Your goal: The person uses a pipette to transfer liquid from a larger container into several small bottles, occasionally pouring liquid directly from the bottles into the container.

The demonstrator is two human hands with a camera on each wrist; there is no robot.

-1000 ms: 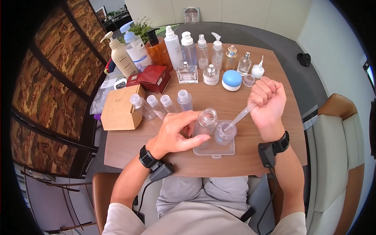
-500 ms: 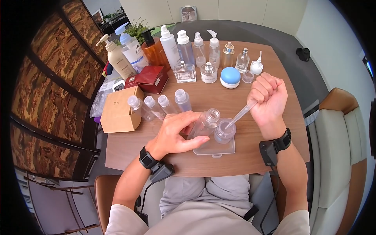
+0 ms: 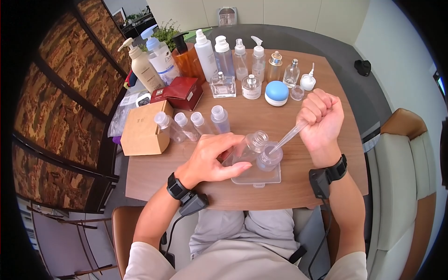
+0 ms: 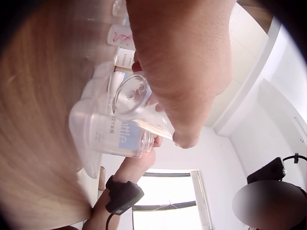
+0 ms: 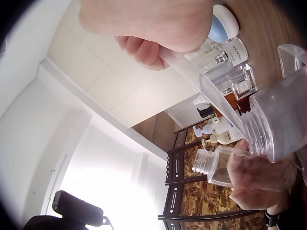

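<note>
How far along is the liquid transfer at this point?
Done: both bottles stand uncapped over the clear tray. In hand: the left hand grips the tilted open bottle, while the right hand holds the pipette with its tip in the small bottle. Left: four capped small bottles lined up behind look untouched; fill levels are unclear.
</note>
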